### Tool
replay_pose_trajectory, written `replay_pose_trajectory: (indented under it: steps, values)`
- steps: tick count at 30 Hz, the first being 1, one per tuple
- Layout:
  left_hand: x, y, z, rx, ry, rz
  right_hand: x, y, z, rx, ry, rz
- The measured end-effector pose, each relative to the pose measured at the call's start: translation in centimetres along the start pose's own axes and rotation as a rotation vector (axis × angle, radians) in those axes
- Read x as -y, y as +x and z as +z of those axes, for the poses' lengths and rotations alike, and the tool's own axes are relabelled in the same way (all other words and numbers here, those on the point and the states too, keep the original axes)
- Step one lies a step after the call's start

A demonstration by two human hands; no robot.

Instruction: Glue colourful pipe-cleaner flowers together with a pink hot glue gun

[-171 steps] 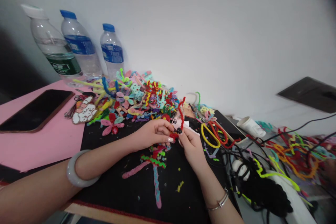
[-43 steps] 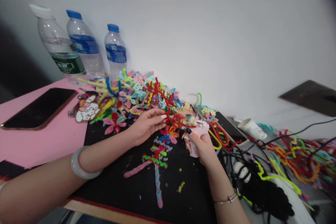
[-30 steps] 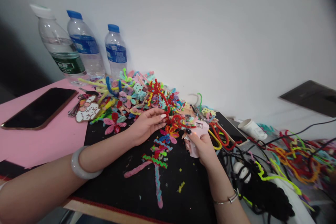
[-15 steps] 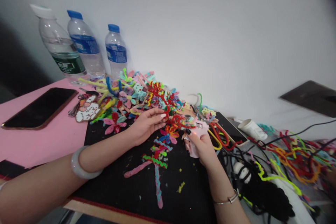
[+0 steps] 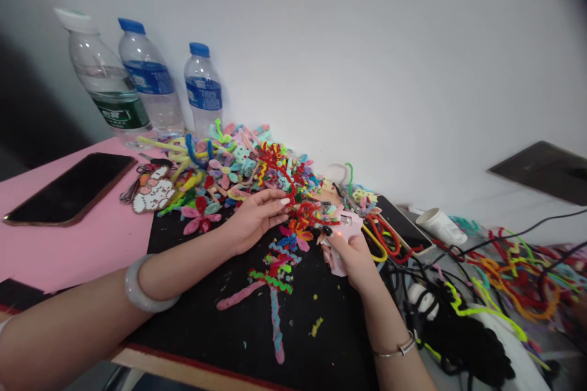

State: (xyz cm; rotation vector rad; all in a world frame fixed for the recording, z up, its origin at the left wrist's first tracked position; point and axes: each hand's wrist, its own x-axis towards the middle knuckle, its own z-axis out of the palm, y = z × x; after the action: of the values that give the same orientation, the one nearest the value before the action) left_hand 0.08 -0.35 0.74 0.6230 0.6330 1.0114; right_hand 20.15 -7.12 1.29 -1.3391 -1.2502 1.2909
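Pale bangle [image 5: 149,290], left grip [image 5: 257,217]; silver bracelet [image 5: 398,347], right

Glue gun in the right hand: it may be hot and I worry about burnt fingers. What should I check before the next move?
1. Glue gun gripped in the right hand: ok.
2. Nozzle aimed at the red pipe cleaner, away from the wrists: ok.
3. Left hand fingertips clear of the nozzle: cannot tell; they pinch the red pipe cleaner close by.
4. Work held over the black mat: ok.
5. Cables clear of the right forearm: not ok; they lie tangled right beside it.
6. Gun heated: cannot tell; only a small red light shows.
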Motion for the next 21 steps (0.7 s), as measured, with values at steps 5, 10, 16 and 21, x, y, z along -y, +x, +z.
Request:
replay_pose_trajectory:
  steps: [5,10,16,21]
  values:
    - [0.0,0.0,-0.1,-0.005,0.006,0.008,-0.2,0.0,0.0,-0.006,-0.042,-0.002]
    - [0.0,0.0,-0.2,-0.027,-0.018,0.035,-0.4,0.4,-0.2,-0.158,-0.056,-0.088]
    - [-0.1,-0.1,0.1,-0.021,-0.011,0.025,-0.3,1.1,-1.2,-0.545,-0.409,-0.120]
    - [-0.1,-0.3,0.3,0.003,0.025,0.018,0.0,1.1,-1.2,-0.541,-0.737,-0.168]
